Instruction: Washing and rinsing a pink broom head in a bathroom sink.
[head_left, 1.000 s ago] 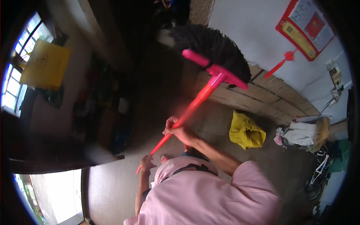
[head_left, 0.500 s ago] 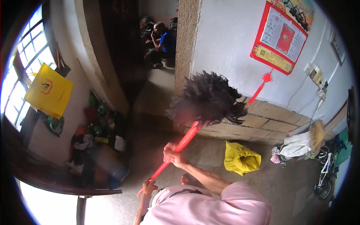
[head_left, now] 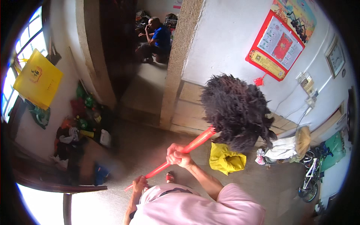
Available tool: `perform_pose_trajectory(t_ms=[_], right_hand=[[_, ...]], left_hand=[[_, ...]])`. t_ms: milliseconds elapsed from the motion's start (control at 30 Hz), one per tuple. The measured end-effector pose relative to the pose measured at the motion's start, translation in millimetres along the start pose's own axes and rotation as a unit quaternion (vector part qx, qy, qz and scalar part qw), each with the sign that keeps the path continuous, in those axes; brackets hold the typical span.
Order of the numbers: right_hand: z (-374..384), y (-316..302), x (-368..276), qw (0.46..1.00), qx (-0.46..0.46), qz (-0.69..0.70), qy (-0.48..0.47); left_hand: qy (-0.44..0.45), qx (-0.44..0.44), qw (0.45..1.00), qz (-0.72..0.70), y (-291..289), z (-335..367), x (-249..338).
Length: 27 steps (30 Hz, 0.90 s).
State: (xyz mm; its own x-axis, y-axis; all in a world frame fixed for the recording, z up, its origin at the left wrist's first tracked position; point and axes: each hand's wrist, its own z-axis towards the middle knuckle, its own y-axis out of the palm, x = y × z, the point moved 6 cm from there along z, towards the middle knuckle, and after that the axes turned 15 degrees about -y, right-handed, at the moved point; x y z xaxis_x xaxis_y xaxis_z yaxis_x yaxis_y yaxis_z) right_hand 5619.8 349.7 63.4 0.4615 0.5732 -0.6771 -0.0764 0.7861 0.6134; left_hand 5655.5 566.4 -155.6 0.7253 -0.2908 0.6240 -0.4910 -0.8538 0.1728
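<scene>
A feather duster [head_left: 238, 110] with dark, bushy plumes and a long red handle [head_left: 198, 141] slants up to the right in front of me. My right hand [head_left: 180, 155] wraps round the middle of the handle. Lower down, my left hand [head_left: 139, 184] grips it close to its thin end. The plumes hang in front of the tiled lower wall [head_left: 187, 101] and hide part of a yellow cloth or bag [head_left: 227, 157] on the floor. Whether the plumes touch the wall cannot be made out.
A person in blue [head_left: 159, 39] crouches beyond the doorway. A red calendar [head_left: 277, 45] hangs on the right wall above sockets [head_left: 307, 85]. At right stand a covered white bundle [head_left: 281, 148] and a small bicycle [head_left: 310, 176]. Bottles and bags [head_left: 84, 127] crowd the left corner.
The duster's plumes have swung right and now cover part of the yellow cloth. Both hands keep their hold on the handle. The view has turned a little to the right.
</scene>
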Motion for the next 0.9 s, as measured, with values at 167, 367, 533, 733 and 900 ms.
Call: perform_pose_trajectory(t_ms=[167, 367, 533, 733, 900], right_hand=[[-6.9, 8.3, -17.8, 0.999, -0.039, 0.025, -0.020], [-25.0, -4.0, -30.8, 0.995, 0.058, -0.071, -0.028], [2.8, -5.8, -123.6, 0.938, 0.129, -0.286, -0.146], [46.0, -51.8, -176.3, 0.917, 0.184, -0.324, -0.140], [22.5, -100.6, -167.0, 0.871, 0.281, -0.369, -0.165]], left_hand=[[0.036, 0.010, 0.999, 0.005, -8.4, -9.7, -5.5], [0.077, 0.114, 0.989, 0.045, -28.7, -5.9, -42.1], [-0.041, 0.106, 0.993, 0.015, -62.6, 18.7, -67.1], [-0.147, 0.197, 0.962, -0.118, -151.0, -32.1, -151.9], [-0.233, 0.237, 0.935, -0.128, -177.1, -63.0, -199.6]])
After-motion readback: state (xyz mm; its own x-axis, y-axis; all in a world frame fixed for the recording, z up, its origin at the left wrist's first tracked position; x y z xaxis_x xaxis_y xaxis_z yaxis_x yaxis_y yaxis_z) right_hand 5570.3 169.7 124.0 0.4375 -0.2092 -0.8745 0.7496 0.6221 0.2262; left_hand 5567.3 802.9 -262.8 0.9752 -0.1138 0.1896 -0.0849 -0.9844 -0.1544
